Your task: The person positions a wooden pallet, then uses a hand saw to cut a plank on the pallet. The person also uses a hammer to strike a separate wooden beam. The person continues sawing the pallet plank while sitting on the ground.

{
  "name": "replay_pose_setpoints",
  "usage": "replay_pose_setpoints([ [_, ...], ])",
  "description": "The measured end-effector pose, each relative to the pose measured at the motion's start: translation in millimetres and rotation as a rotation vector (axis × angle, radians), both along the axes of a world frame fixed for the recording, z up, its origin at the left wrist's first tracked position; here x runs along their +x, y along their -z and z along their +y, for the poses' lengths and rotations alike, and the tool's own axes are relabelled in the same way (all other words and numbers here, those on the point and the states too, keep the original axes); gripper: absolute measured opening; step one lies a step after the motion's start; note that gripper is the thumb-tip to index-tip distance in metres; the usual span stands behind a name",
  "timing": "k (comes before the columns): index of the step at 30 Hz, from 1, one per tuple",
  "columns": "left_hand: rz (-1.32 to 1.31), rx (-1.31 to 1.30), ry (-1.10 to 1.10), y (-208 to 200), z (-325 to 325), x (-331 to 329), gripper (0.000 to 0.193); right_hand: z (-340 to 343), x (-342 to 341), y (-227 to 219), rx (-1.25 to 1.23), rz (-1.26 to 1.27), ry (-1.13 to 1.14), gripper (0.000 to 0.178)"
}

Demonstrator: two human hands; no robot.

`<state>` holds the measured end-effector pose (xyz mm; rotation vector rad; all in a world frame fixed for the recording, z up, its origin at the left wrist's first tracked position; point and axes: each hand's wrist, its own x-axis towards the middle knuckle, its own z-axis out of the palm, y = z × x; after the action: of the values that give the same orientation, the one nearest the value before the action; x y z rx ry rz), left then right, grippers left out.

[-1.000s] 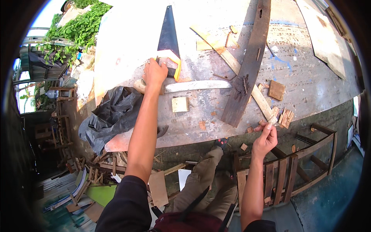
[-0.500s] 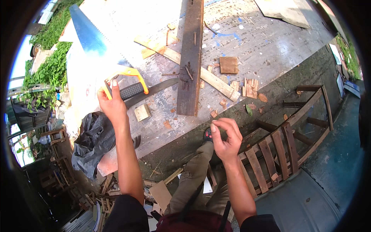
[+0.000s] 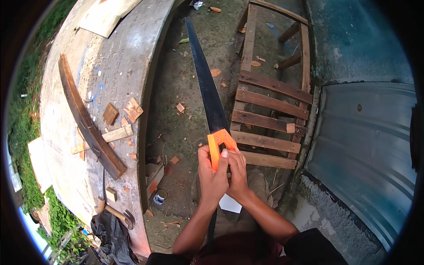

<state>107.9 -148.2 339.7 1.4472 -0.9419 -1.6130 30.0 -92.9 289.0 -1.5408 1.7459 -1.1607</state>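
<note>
A handsaw (image 3: pixel 206 88) with a long dark blade and an orange handle points up and away from me, above the ground between the table and a slatted wooden frame. My left hand (image 3: pixel 210 179) is closed round the left side of its handle. On the right side of the same handle, my right hand (image 3: pixel 238 176) is closed too, its fingers next to the left thumb. The lower part of the grip is hidden behind my hands. Nearest to the blade on the right is the slatted wooden frame (image 3: pixel 270 118), apart from it.
At left stands a paint-spotted table (image 3: pixel 128 53) bearing a dark plank (image 3: pixel 86 121), a pale strip (image 3: pixel 118 134), small wood blocks and a hammer (image 3: pixel 115 213). A black plastic bag (image 3: pixel 112 238) hangs by its near end. A small can (image 3: pixel 160 197) sits on the ground. Metal sheeting (image 3: pixel 362 154) rises at right.
The view has swung right, away from the table. The saw has come off the table in my left hand, and my right hand, empty before, now grips its handle too.
</note>
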Motion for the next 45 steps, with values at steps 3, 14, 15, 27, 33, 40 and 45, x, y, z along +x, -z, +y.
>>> replay_pose_setpoints([
  [3, -0.046, 0.004, 0.308, 26, 23, -76, 0.034, 37, -62, 20, 0.012, 0.145, 0.314, 0.039],
  [14, -0.285, -0.470, 0.742, 195, -28, -322, 0.016, 116, -290, 144, 0.037, -0.229, 0.951, 0.024],
  [15, -0.364, -0.599, 0.745, 218, -42, -349, 0.016, 121, -304, 159, 0.044, -0.203, 0.936, 0.024],
  [27, -0.897, -0.957, 0.804, 382, -98, -466, 0.054, 135, -331, 255, -0.026, -0.396, 0.797, 0.020],
  [33, -0.982, -0.940, 0.839, 380, -101, -465, 0.056, 138, -329, 259, -0.004, -0.387, 0.757, 0.019],
  [40, -1.005, -0.944, 0.832, 377, -99, -468, 0.062, 136, -328, 263, 0.007, -0.379, 0.779, 0.020],
  [45, -1.066, -0.925, 0.841, 378, -100, -471, 0.067, 141, -333, 265, 0.009, -0.348, 0.762, 0.020],
])
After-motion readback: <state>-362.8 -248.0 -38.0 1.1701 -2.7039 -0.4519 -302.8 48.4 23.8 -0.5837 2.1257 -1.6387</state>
